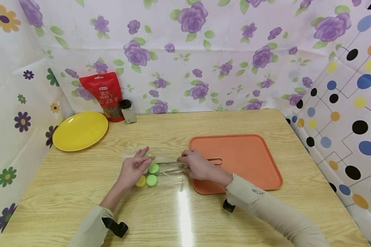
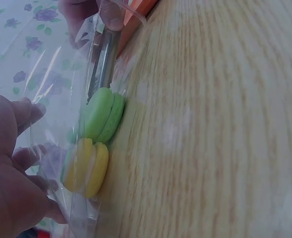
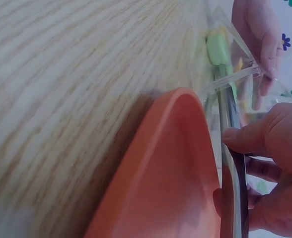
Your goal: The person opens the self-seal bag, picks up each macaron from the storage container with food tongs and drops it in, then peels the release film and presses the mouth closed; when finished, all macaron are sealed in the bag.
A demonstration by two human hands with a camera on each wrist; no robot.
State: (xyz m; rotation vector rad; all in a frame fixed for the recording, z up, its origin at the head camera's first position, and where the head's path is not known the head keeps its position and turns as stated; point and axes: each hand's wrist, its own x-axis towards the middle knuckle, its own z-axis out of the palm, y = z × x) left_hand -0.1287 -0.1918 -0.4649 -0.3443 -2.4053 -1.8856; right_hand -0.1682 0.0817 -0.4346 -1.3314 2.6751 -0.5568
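My left hand (image 1: 132,171) pinches the clear plastic bag (image 1: 173,180), which lies on the table, lifting its upper film. Inside it, at the left end, are several macarons, among them a green macaron (image 1: 152,180) and a yellow macaron (image 2: 86,168). With thumb and fingers my right hand (image 1: 198,165) grips metal tongs (image 3: 228,171) near the bag's mouth. The tongs' arms reach into the bag, their tips close by a green macaron (image 2: 105,115). Their bent end extends over the orange tray (image 1: 250,154).
A yellow plate (image 1: 80,132) lies at the back left. Beside it a red pouch (image 1: 103,91) and a black-capped jar (image 1: 128,112) stand against the flowered backdrop (image 1: 179,79). The tray takes up the table's right side, under my right wrist.
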